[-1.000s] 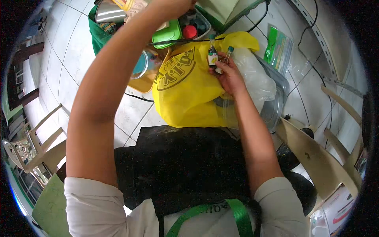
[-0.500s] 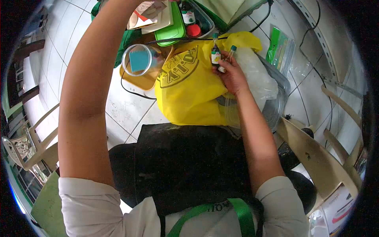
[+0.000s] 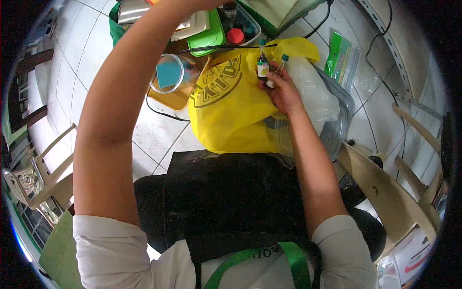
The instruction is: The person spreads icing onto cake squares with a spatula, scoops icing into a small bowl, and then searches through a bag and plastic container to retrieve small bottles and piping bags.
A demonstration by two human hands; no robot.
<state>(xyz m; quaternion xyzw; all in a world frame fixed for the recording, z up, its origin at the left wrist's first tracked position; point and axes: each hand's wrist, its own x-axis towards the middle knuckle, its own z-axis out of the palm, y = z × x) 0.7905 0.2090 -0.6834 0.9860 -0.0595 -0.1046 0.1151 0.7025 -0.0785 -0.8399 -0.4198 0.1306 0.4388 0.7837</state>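
Beige chair, left: stands on the tiled floor (image 3: 153, 136) toward its left edge, the chair's armrest (image 3: 58, 171) pointing inward.
Green fabric bag and steel container: the bag (image 3: 115, 32) lies near the floor's far left part, with the shiny container (image 3: 134, 11) at its upper rim, partly behind the left forearm.
Round clear jar: the jar (image 3: 168, 74) lies tilted over the orange tray (image 3: 177, 101), a teal piece (image 3: 168, 74) showing through it.
Left hand: the hand (image 3: 210, 4) is reaching over the far containers and is largely cut off by the top of the view; whether it grasps anything I cannot tell.
Green lid: the lid (image 3: 208, 42) sits against the left edge of a clear tub (image 3: 254, 30), which holds a red cap (image 3: 235, 36) and a dark bottle (image 3: 230, 9) near its far corner.
Yellow bag: the printed bag (image 3: 231, 120) spreads over the middle of the floor, a black cable (image 3: 216, 49) crossing its far edge.
Right hand: the hand (image 3: 285, 92) grasps two small bottles (image 3: 263, 69) with green caps, side by side, above the yellow bag's right edge.
White plastic bag: the bag (image 3: 315, 94) rests in a clear container (image 3: 342, 126), inside its right edge.
Green packet: the packet (image 3: 333, 57) lies on the floor beyond that container's far right corner.
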